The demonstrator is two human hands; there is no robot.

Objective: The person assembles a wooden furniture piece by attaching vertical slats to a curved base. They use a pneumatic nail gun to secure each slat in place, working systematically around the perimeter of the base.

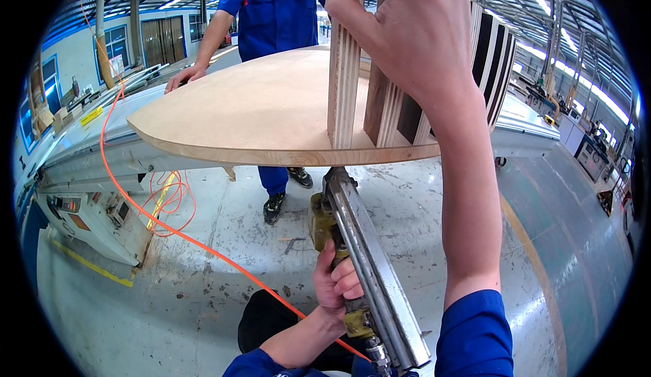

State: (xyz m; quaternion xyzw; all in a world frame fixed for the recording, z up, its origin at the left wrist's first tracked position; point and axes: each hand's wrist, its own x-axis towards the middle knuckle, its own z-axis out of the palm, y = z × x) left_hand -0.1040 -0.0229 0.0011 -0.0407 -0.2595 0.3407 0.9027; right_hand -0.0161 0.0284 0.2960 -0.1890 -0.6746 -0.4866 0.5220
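My left hand (333,285) is wrapped round the handle of a pneumatic nail gun (371,262) with a long silver magazine. The nail gun's nose points up against the underside of a rounded wooden board (237,109), near its front edge. Above the board, my right hand (417,34) grips the upper part of an upright plywood strip (343,92), whose lower end stands on the board by that edge. The fingertips are partly cut off by the top of the picture. To the right, more upright strips (390,109) with light and dark edges stand in a row.
A co-worker in blue (274,14) stands across the board, one hand (184,78) at its far left edge. An orange air hose (210,248) runs from upper left to the nail gun. The board rests over a long light machine table (88,140); a control cabinet (95,224) stands lower left.
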